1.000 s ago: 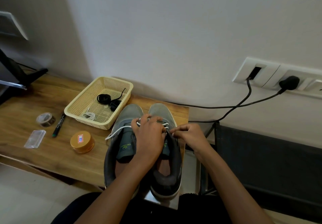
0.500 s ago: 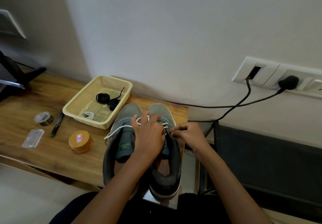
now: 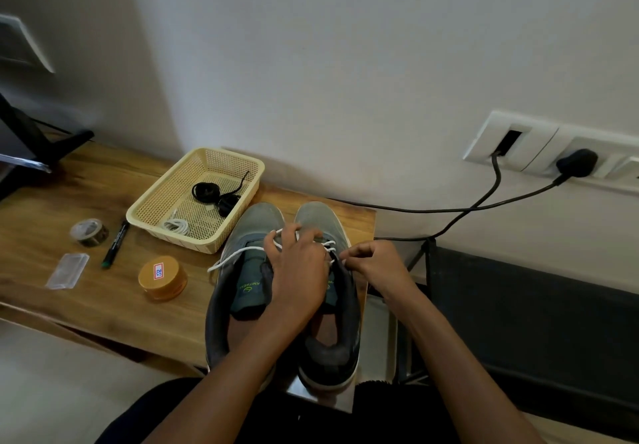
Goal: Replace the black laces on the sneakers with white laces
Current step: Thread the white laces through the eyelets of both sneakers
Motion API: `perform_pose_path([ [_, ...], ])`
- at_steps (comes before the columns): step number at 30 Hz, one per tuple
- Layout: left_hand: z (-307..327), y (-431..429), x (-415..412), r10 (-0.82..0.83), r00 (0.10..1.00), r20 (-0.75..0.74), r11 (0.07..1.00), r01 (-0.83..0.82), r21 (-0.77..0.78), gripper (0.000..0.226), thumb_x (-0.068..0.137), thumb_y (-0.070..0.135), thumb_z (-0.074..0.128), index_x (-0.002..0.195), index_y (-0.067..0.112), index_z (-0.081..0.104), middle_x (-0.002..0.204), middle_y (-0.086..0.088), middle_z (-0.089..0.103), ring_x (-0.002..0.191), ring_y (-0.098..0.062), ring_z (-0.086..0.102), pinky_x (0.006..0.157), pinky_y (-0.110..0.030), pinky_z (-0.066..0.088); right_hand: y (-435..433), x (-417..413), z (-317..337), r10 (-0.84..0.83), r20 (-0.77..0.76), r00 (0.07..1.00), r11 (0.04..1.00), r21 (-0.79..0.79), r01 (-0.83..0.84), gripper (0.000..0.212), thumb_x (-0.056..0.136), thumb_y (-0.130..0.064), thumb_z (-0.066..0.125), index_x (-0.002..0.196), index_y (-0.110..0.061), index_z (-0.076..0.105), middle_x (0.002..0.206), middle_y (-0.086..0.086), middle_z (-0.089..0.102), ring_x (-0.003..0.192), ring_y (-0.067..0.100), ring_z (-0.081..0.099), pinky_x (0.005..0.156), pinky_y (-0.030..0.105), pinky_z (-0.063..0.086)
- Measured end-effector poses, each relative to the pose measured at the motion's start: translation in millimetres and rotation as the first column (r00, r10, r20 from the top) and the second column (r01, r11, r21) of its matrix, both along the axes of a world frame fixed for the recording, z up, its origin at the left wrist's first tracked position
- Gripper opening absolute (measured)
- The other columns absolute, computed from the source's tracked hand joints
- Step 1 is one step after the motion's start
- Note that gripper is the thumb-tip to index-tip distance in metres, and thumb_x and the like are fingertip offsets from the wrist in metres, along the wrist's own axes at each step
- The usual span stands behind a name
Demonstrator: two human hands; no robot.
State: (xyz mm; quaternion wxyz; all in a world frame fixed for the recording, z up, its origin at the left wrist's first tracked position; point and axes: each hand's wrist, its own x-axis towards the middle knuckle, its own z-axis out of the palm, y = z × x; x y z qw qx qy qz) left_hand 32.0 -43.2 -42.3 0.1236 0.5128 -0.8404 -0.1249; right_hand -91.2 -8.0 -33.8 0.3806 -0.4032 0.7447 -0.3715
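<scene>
Little has shifted since 0.5 s ago: I see both hands still at the lace area of the 2 grey sneakers (image 3: 276,288) at the table (image 3: 86,305) edge. Left hand (image 3: 297,271) lies curled over the eyelets, white lace (image 3: 235,255) looped around its fingers, loose end trailing left. Right hand (image 3: 373,264) pinches the lace at the right shoe. Basket (image 3: 197,198) behind the toes holds 2 coiled black laces (image 3: 211,194) and 1 white bundle (image 3: 176,226). Lacing beneath the left hand is hidden.
</scene>
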Motion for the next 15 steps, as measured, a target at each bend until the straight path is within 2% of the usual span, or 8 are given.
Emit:
perform_pose_path([
  [2,-0.6,0.3,0.0,0.004,1.0,-0.005,1.0,-0.004,0.009,0.019,0.093,0.022,0.052,0.099,0.026,0.07,0.138,0.014,0.042,0.136,-0.015,0.017,0.103,-0.04,-0.004,0.0,0.0,0.3,0.016,-0.011,1.0,1.0,0.005,-0.016,0.012,0.084,-0.001,0.063,0.093,-0.001,0.072,0.086,0.003,0.066,0.086,0.013,0.061,0.081,0.026,0.049],
  [6,-1.4,0.0,0.1,0.009,1.0,-0.004,0.999,-0.009,0.03,0.017,0.092,0.021,0.054,0.095,0.027,0.07,0.14,0.014,0.039,0.136,-0.015,0.014,0.103,-0.041,-0.006,-0.4,1.7,-0.3,0.025,-0.043,0.999,1.0,-0.009,-0.025,0.013,0.084,0.001,0.063,0.092,-0.001,0.072,0.093,0.011,0.069,0.088,0.015,0.061,0.084,0.031,0.049],
  [8,-2.0,-1.1,-0.1,0.014,1.0,-0.02,0.999,-0.013,0.04,0.018,0.093,0.023,0.053,0.094,0.027,0.07,0.14,0.015,0.038,0.137,-0.015,0.014,0.104,-0.042,-0.006,-0.4,2.5,-2.2,0.035,-0.098,0.995,0.999,0.0,-0.035,0.014,0.084,-0.003,0.064,0.081,-0.014,0.073,0.09,0.005,0.071,0.089,0.015,0.062,0.091,0.038,0.049],
  [10,-3.2,-2.3,-0.4,0.017,0.999,-0.047,0.999,-0.015,0.041,0.02,0.094,0.025,0.051,0.093,0.026,0.071,0.14,0.014,0.04,0.136,-0.015,0.016,0.108,-0.043,-0.003,-0.8,1.8,-4.7,0.045,-0.157,0.987,0.999,0.011,-0.044,0.028,0.083,-0.008,0.065,0.066,-0.03,0.065,0.078,-0.009,0.067,0.091,0.017,0.063,0.094,0.049,0.044],
  [11,-3.7,-2.8,-0.7,0.017,0.998,-0.055,0.999,-0.015,0.039,0.021,0.094,0.025,0.05,0.093,0.025,0.071,0.14,0.013,0.04,0.136,-0.015,0.017,0.109,-0.044,-0.001,-0.9,1.6,-5.0,0.052,-0.165,0.985,0.999,0.011,-0.051,0.03,0.082,-0.009,0.066,0.063,-0.032,0.063,0.076,-0.012,0.065,0.092,0.017,0.063,0.094,0.052,0.044],
  [13,-4.1,-2.9,-1.0,0.016,0.999,-0.047,0.999,-0.014,0.04,0.023,0.095,0.026,0.049,0.094,0.023,0.072,0.14,0.012,0.04,0.136,-0.016,0.016,0.11,-0.045,0.0,-1.4,2.0,-5.1,0.063,-0.153,0.986,0.998,0.007,-0.062,0.024,0.083,-0.009,0.066,0.068,-0.028,0.065,0.077,-0.01,0.065,0.091,0.016,0.063,0.094,0.05,0.045],
  [15,-3.9,-2.2,-1.7,0.013,1.0,-0.024,0.999,-0.012,0.034,0.024,0.095,0.027,0.048,0.097,0.023,0.071,0.142,0.012,0.038,0.137,-0.017,0.014,0.11,-0.046,-0.001,-1.1,2.6,-2.8,0.074,-0.138,0.988,0.997,-0.003,-0.075,0.012,0.084,-0.006,0.065,0.08,-0.017,0.068,0.081,-0.004,0.064,0.09,0.016,0.062,0.092,0.043,0.049],
])
